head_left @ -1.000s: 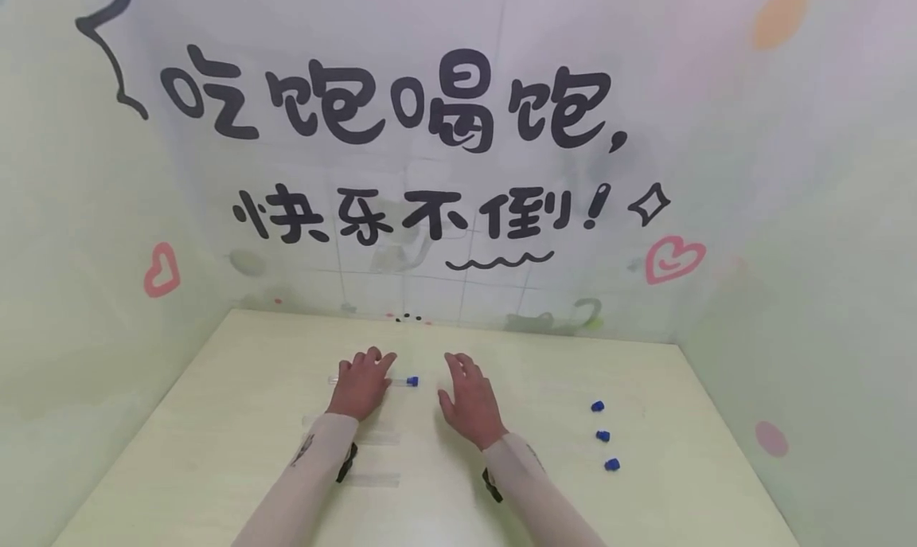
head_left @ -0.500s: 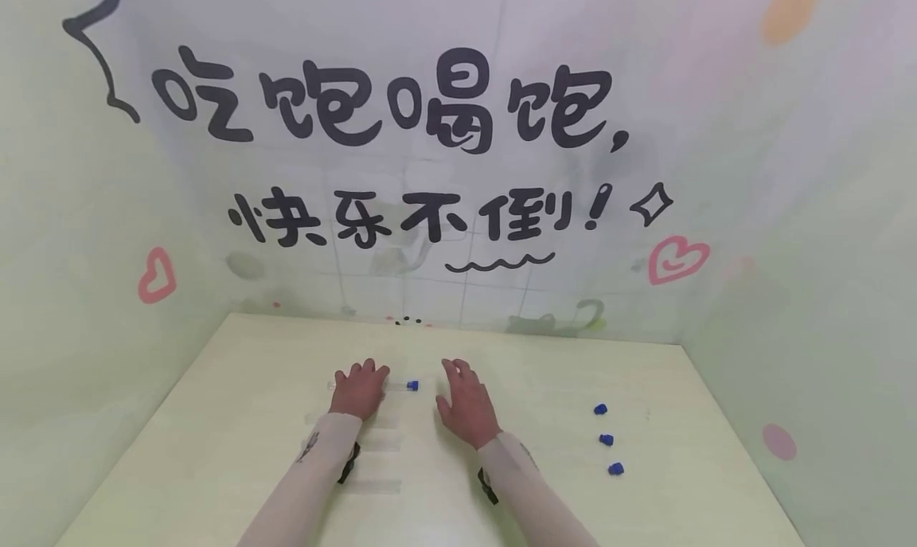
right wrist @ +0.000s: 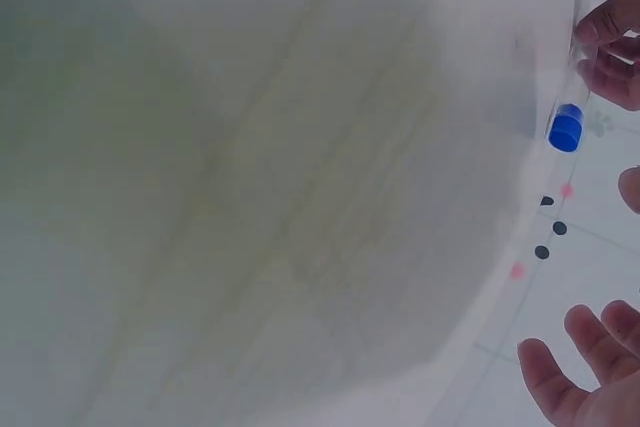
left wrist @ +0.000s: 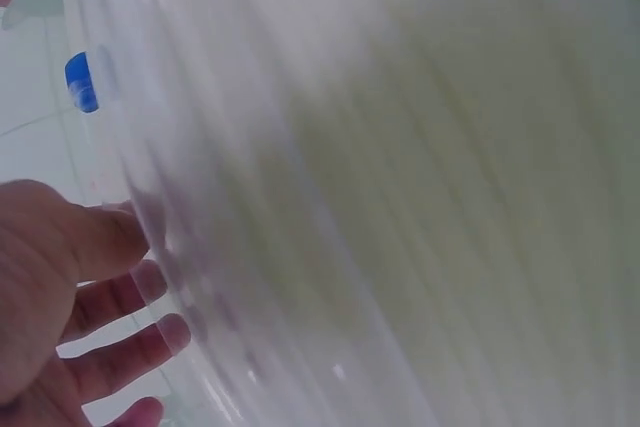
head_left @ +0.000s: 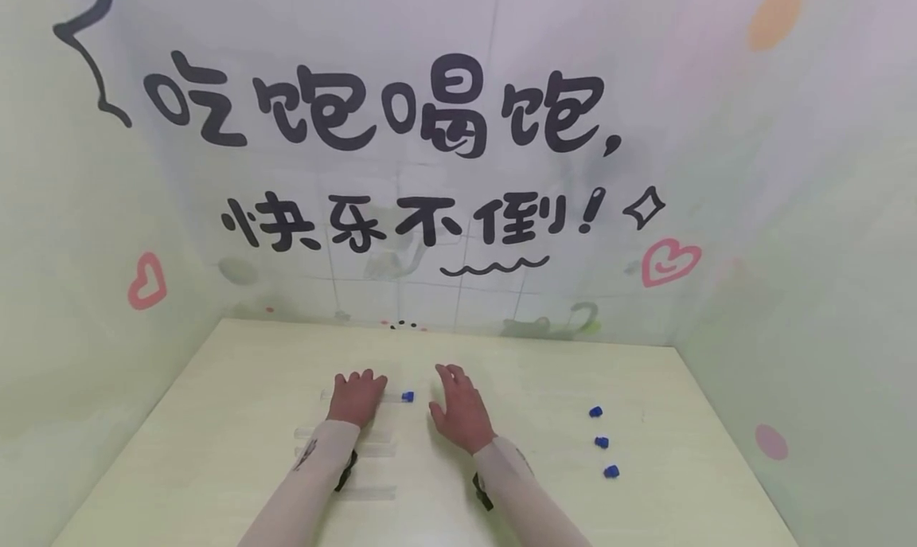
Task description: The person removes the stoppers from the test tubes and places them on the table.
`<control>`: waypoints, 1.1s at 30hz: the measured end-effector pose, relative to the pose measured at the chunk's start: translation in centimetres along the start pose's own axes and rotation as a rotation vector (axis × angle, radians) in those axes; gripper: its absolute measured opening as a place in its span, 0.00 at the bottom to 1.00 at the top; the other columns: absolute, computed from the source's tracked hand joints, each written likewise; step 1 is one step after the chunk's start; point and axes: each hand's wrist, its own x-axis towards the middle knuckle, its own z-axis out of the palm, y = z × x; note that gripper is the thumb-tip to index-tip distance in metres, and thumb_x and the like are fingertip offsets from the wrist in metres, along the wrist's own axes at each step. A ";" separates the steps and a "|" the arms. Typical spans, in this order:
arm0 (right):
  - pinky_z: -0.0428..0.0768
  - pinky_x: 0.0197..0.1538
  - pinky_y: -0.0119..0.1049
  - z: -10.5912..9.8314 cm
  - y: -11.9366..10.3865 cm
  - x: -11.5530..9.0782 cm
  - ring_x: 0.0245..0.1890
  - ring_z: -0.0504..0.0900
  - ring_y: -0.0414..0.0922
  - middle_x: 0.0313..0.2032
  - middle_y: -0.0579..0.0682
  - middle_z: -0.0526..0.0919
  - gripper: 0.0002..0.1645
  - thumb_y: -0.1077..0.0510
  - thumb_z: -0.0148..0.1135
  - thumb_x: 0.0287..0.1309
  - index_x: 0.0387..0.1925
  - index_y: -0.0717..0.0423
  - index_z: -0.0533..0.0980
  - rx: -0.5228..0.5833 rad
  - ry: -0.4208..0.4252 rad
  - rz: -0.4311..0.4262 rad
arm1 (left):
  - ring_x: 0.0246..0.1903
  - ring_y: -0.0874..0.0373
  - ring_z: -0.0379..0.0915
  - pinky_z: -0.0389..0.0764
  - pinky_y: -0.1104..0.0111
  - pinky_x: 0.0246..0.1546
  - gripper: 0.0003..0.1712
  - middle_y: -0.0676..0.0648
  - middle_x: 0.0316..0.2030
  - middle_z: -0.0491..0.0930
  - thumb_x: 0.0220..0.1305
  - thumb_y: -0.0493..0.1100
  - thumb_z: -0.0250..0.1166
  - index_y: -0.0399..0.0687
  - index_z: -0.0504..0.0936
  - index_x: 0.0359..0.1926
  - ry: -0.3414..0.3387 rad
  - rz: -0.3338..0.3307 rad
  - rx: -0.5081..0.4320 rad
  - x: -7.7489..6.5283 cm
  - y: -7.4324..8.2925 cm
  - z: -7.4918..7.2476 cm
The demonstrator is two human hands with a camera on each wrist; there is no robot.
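A clear tube with a blue cap (head_left: 408,396) lies crosswise toward the back of the table, its capped end pointing right. My left hand (head_left: 358,400) is over its middle and hides that part; in the right wrist view the thumb and fingers pinch the tube just behind the blue cap (right wrist: 566,129). A short way to the right, my right hand (head_left: 462,412) hovers with relaxed fingers and holds nothing. Several uncapped clear tubes, such as the front tube (head_left: 368,493), lie nearer me, partly hidden by the left sleeve.
On the right side of the table (head_left: 523,483), three loose blue caps form a column: a far cap (head_left: 596,412), a middle cap (head_left: 602,442) and a near cap (head_left: 611,471). Walls with printed lettering enclose the table at the back and both sides.
My left hand has come down onto the capped tube, its fingers drawn in. The right hand stays nearly in place, and the view has shifted slightly. The tubes and loose caps lie as before.
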 end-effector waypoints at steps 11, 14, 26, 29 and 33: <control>0.70 0.54 0.38 0.0 0.4 -0.7 0.54 0.70 0.47 0.55 0.54 0.66 0.35 0.53 0.61 0.51 0.59 0.56 0.59 0.084 0.010 -0.004 | 0.24 0.52 0.68 0.64 0.53 0.35 0.09 0.47 0.29 0.72 0.57 0.37 0.59 0.53 0.76 0.40 0.087 0.060 -0.006 -0.5 1.7 -1.4; 0.70 0.54 0.38 -0.5 0.5 -0.8 0.54 0.70 0.47 0.55 0.54 0.65 0.35 0.54 0.61 0.52 0.59 0.57 0.59 0.113 0.005 -0.001 | 0.26 0.52 0.70 0.65 0.52 0.36 0.10 0.48 0.29 0.71 0.55 0.38 0.61 0.54 0.75 0.40 0.108 0.072 -0.006 -0.6 2.3 -1.9; 0.75 0.45 0.33 -2.1 0.8 -1.4 0.44 0.75 0.43 0.48 0.50 0.69 0.28 0.55 0.61 0.53 0.54 0.56 0.63 0.202 -0.022 -0.035 | 0.31 0.52 0.70 0.70 0.54 0.32 0.15 0.46 0.32 0.71 0.54 0.35 0.62 0.54 0.75 0.44 0.127 0.113 0.004 -1.3 4.3 -2.8; 0.75 0.43 0.31 -2.5 0.8 -1.5 0.41 0.76 0.42 0.44 0.48 0.71 0.23 0.57 0.61 0.53 0.50 0.55 0.66 0.197 -0.026 -0.056 | 0.30 0.53 0.69 0.70 0.55 0.30 0.16 0.47 0.32 0.70 0.54 0.35 0.62 0.54 0.74 0.43 0.145 0.136 -0.008 -1.5 4.7 -2.8; 0.75 0.40 0.29 -2.9 0.9 -1.6 0.36 0.76 0.39 0.37 0.46 0.74 0.13 0.60 0.61 0.53 0.41 0.55 0.69 0.202 -0.011 -0.079 | 0.28 0.55 0.67 0.67 0.60 0.27 0.14 0.50 0.30 0.68 0.53 0.35 0.62 0.54 0.74 0.41 0.173 0.185 -0.034 -1.6 5.2 -2.7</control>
